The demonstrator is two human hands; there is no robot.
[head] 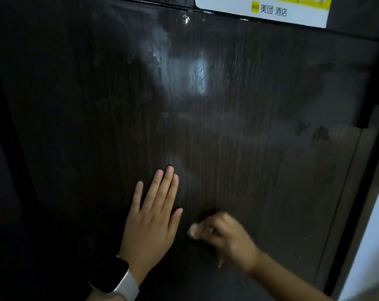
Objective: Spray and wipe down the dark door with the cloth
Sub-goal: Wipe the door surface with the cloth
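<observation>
Door [206, 127] under flat left hand [150, 222]; right hand [225, 235] clutches cloth [194, 230] against it.

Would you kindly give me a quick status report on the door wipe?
Left hand flat on dark door. Right hand fisted low on door; cloth not clearly visible. Wet streaks up top. Nothing in the way.

The left hand [153, 222] lies flat on the lower middle of the door [238, 131], a watch [110, 276] on its wrist below. Just to its right, apart from it, the right hand [225, 237] presses a bunched cloth [194, 231] against the door. A sticker [264, 9] sits on the door's upper right.
</observation>
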